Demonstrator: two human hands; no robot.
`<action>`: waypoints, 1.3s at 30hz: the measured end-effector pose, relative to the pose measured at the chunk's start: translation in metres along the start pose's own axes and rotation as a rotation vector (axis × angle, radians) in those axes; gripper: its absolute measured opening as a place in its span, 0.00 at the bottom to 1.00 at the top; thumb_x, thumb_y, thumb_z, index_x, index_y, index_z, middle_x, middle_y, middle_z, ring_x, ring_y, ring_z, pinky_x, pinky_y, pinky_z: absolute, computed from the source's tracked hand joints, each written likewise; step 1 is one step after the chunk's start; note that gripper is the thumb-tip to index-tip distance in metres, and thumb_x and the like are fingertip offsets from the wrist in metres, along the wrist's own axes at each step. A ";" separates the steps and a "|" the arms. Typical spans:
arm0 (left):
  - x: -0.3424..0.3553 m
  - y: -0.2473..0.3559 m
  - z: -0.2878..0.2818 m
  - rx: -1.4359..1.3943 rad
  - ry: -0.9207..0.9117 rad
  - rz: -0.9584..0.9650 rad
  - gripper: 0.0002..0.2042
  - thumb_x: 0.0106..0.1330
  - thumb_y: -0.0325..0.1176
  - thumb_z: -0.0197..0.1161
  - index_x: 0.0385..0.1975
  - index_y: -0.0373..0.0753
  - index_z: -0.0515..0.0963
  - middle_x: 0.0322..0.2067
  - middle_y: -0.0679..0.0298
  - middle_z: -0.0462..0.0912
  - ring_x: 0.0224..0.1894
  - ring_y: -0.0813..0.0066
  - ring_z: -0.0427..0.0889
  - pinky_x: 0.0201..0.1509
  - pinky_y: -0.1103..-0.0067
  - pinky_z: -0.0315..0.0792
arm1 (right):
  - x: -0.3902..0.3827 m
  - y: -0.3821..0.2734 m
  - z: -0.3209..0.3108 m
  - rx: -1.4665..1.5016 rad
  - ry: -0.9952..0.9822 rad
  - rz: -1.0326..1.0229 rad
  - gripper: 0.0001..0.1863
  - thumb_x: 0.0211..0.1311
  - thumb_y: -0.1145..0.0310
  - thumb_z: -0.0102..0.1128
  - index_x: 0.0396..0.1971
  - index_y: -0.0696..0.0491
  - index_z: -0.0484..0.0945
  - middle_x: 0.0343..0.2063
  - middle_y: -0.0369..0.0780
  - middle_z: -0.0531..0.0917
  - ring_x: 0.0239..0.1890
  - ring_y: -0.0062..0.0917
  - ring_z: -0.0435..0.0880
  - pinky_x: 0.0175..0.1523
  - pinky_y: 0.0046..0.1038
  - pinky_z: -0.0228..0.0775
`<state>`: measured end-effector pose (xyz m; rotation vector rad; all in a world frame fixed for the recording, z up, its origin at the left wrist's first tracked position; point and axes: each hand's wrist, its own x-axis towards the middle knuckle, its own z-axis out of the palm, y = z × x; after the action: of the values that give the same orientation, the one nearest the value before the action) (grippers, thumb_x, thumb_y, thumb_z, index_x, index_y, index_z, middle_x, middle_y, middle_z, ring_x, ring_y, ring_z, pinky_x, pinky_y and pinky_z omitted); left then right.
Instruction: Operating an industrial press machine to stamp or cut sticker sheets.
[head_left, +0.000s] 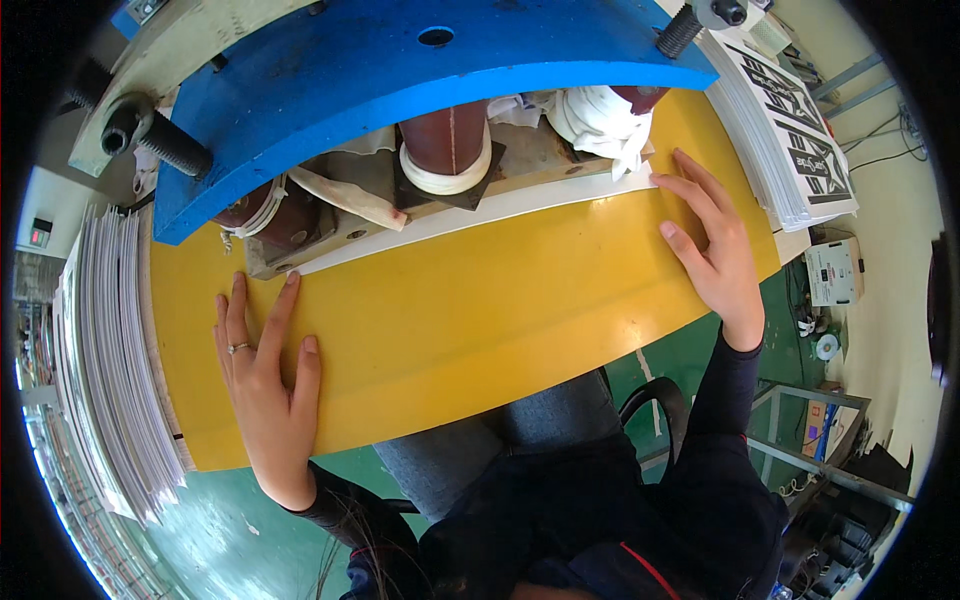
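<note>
My left hand [270, 395], with a ring, rests on the yellow board [460, 330] with fingers apart; its index fingertip touches the left end of a long white strip [530, 200]. At the right end of that strip is my right hand [715, 260], fingers spread and bent, holding nothing. The strip lies along a metal base plate [355, 232]. Above the base are a blue plate [350, 70] with black bolts and maroon cylinders [443, 135] wrapped with white cord or cloth [590, 120].
Stacks of paper stand at left [110, 350] and right [780, 130], the right one printed black. My legs and a black chair [645, 395] are below the board. A metal frame [820, 450], cables and a pale boxy device [833, 270] sit at the right.
</note>
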<state>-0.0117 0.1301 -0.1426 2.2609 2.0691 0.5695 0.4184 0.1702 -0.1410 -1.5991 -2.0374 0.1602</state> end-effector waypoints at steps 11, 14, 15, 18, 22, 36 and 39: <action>0.000 -0.001 0.001 -0.012 0.024 0.033 0.24 0.69 0.35 0.58 0.66 0.54 0.77 0.74 0.49 0.62 0.76 0.36 0.57 0.77 0.53 0.54 | -0.004 0.007 0.004 -0.179 -0.038 0.004 0.34 0.68 0.59 0.58 0.73 0.51 0.64 0.74 0.50 0.63 0.78 0.47 0.56 0.79 0.43 0.48; -0.001 0.000 0.000 -0.012 0.038 0.031 0.23 0.70 0.36 0.58 0.66 0.54 0.77 0.74 0.48 0.63 0.75 0.36 0.58 0.76 0.54 0.55 | -0.003 0.007 0.005 -0.139 -0.021 -0.012 0.38 0.70 0.49 0.56 0.73 0.53 0.62 0.72 0.54 0.65 0.76 0.53 0.58 0.78 0.47 0.48; -0.001 0.000 0.001 -0.019 0.036 0.030 0.23 0.70 0.36 0.58 0.66 0.54 0.77 0.73 0.48 0.63 0.75 0.36 0.58 0.76 0.54 0.56 | -0.004 0.006 0.005 -0.125 -0.020 0.003 0.38 0.70 0.50 0.57 0.73 0.53 0.62 0.72 0.54 0.66 0.76 0.53 0.58 0.78 0.47 0.48; -0.003 0.004 0.002 -0.027 0.073 0.021 0.22 0.70 0.34 0.59 0.64 0.52 0.79 0.71 0.47 0.66 0.74 0.38 0.61 0.75 0.55 0.58 | -0.006 0.005 0.004 -0.086 -0.007 0.018 0.37 0.69 0.52 0.58 0.73 0.53 0.62 0.72 0.53 0.66 0.76 0.53 0.59 0.78 0.46 0.49; -0.007 0.000 -0.001 -0.056 0.124 0.004 0.20 0.69 0.32 0.59 0.61 0.47 0.81 0.68 0.46 0.71 0.72 0.39 0.66 0.73 0.56 0.62 | -0.006 0.002 0.004 -0.029 0.000 0.048 0.37 0.69 0.54 0.59 0.73 0.55 0.62 0.71 0.52 0.67 0.76 0.51 0.59 0.78 0.44 0.50; -0.005 0.004 0.002 -0.090 0.168 -0.015 0.16 0.70 0.31 0.58 0.56 0.42 0.82 0.64 0.47 0.76 0.68 0.42 0.71 0.70 0.57 0.67 | -0.006 0.004 0.004 -0.001 0.005 0.076 0.36 0.70 0.56 0.58 0.73 0.55 0.62 0.71 0.52 0.68 0.76 0.50 0.60 0.77 0.43 0.51; -0.005 0.002 0.002 -0.086 0.170 -0.004 0.16 0.70 0.31 0.58 0.55 0.43 0.82 0.63 0.47 0.76 0.68 0.42 0.71 0.70 0.57 0.67 | -0.005 0.003 0.004 0.003 0.005 0.088 0.35 0.70 0.56 0.58 0.73 0.54 0.62 0.71 0.53 0.68 0.76 0.50 0.60 0.77 0.43 0.51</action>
<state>-0.0099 0.1254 -0.1448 2.2321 2.0754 0.8613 0.4201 0.1669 -0.1474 -1.6863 -1.9636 0.1907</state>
